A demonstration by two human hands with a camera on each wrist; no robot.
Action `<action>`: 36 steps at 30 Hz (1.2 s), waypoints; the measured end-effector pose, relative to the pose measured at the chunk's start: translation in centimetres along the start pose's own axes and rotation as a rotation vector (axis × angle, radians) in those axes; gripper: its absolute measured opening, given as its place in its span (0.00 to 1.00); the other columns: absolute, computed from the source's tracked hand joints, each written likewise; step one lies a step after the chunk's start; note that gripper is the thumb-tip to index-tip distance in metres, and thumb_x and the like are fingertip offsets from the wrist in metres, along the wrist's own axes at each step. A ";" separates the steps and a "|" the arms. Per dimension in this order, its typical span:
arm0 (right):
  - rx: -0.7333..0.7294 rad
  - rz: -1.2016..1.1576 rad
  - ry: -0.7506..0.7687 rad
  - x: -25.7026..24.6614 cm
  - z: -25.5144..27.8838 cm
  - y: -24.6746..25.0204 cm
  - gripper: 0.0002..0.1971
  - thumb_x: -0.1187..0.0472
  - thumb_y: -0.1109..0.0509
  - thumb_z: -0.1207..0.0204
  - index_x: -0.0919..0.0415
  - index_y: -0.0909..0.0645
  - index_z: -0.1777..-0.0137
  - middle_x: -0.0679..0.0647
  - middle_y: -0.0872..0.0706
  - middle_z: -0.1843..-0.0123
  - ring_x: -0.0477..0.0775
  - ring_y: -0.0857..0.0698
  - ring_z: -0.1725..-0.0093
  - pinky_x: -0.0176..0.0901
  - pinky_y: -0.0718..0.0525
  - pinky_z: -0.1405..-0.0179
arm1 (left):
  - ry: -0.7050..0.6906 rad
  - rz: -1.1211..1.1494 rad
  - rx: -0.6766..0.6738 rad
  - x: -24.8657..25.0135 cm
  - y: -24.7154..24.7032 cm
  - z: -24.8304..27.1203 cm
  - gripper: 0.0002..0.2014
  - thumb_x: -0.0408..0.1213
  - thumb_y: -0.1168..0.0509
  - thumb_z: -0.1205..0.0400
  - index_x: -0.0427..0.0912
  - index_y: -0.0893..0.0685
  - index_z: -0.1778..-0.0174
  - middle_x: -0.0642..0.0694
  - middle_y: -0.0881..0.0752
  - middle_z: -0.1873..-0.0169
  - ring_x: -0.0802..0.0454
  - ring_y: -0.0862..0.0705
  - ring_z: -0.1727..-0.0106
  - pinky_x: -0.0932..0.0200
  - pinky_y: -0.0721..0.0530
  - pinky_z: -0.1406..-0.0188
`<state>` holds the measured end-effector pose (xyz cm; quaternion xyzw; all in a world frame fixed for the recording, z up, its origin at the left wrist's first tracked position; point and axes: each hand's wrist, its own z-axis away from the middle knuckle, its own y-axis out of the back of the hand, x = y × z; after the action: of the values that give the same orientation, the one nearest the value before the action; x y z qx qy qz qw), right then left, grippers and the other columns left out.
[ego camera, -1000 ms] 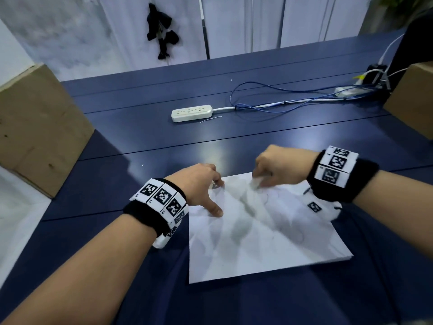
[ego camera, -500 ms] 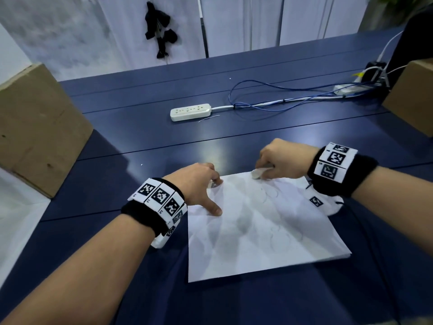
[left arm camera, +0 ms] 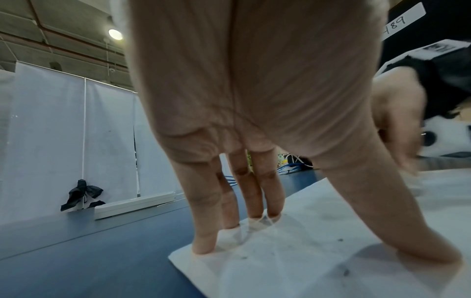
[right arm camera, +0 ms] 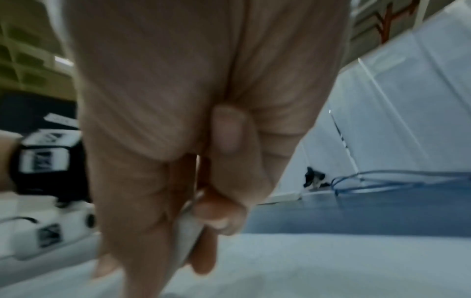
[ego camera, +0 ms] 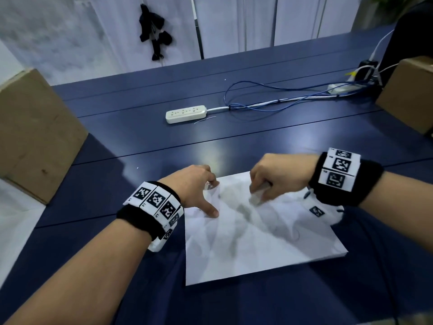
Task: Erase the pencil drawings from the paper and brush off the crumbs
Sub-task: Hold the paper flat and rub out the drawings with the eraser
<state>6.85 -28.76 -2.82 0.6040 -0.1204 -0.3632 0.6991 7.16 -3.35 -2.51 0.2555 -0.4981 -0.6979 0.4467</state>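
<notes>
The left hand (ego camera: 194, 186) presses spread straight fingers on the paper (ego camera: 257, 242), near the desk's (ego camera: 257, 146) front edge, pinning it while the right hand's (ego camera: 274, 177) grip pinches a white eraser (ego camera: 256, 198) rubbing.

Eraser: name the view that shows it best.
The right wrist view: the eraser shows as a pale slab pinched in the right hand, though blurred. The head view shows only a white tip under that hand. In the left wrist view the eraser cannot be made out.
</notes>
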 end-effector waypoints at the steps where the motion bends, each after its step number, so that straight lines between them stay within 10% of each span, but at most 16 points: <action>1: -0.037 -0.035 0.019 -0.5 0.3 -0.4 0.16 0.38 0.35 0.30 0.48 0.15 0.55 0.46 0.22 0.66 0.49 0.23 0.64 0.51 0.19 0.62 | -0.001 -0.001 -0.002 0.0 0.0 0.0 0.39 0.64 0.19 0.39 0.49 0.17 0.35 0.58 0.25 0.49 0.53 0.20 0.45 0.50 0.17 0.44; 8: 0.119 0.109 -0.181 1.9 -1.7 0.9 0.14 0.45 0.33 0.28 0.54 0.14 0.59 0.54 0.15 0.65 0.60 0.17 0.61 0.55 0.16 0.63 | -0.010 0.002 0.007 0.2 0.1 0.0 0.40 0.64 0.19 0.39 0.50 0.18 0.33 0.59 0.25 0.49 0.54 0.21 0.44 0.50 0.18 0.43; 13: -0.088 -0.047 -0.018 -0.5 0.1 0.1 0.17 0.39 0.30 0.33 0.46 0.11 0.51 0.46 0.17 0.62 0.47 0.20 0.61 0.47 0.18 0.59 | -0.009 0.000 0.002 0.1 0.2 0.0 0.39 0.64 0.20 0.39 0.50 0.18 0.34 0.58 0.25 0.48 0.54 0.21 0.44 0.51 0.18 0.43; 20: 0.117 0.095 -0.141 2.3 -2.2 1.4 0.16 0.43 0.34 0.33 0.52 0.11 0.55 0.53 0.14 0.62 0.58 0.17 0.59 0.53 0.16 0.58 | -0.005 0.004 0.000 0.2 0.1 0.1 0.40 0.64 0.19 0.40 0.51 0.18 0.33 0.59 0.25 0.49 0.54 0.21 0.45 0.51 0.18 0.43; 25: -0.082 -0.075 0.010 -0.6 0.7 -0.4 0.21 0.35 0.34 0.33 0.47 0.11 0.50 0.46 0.15 0.61 0.46 0.19 0.62 0.47 0.17 0.59 | 0.000 0.018 0.004 0.0 0.0 0.1 0.39 0.65 0.19 0.40 0.52 0.18 0.35 0.58 0.25 0.48 0.53 0.20 0.45 0.49 0.17 0.44; 31: 0.127 0.056 -0.155 2.4 -1.7 1.3 0.26 0.35 0.41 0.36 0.51 0.11 0.54 0.52 0.13 0.63 0.57 0.17 0.61 0.55 0.15 0.57 | -0.076 0.044 0.004 0.4 0.1 0.3 0.38 0.59 0.18 0.37 0.67 0.22 0.30 0.57 0.26 0.48 0.54 0.21 0.45 0.55 0.19 0.45; 36: -0.082 -0.084 0.006 -0.3 1.0 0.0 0.25 0.30 0.35 0.35 0.46 0.11 0.50 0.45 0.14 0.61 0.45 0.18 0.61 0.45 0.17 0.59 | -0.081 0.017 0.001 0.5 0.0 0.2 0.38 0.57 0.19 0.34 0.70 0.24 0.27 0.56 0.29 0.50 0.53 0.23 0.46 0.58 0.24 0.50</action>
<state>6.04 -29.32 -2.53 0.5805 -0.0782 -0.3951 0.7076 6.77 -3.71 -2.42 0.2232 -0.5182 -0.7036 0.4320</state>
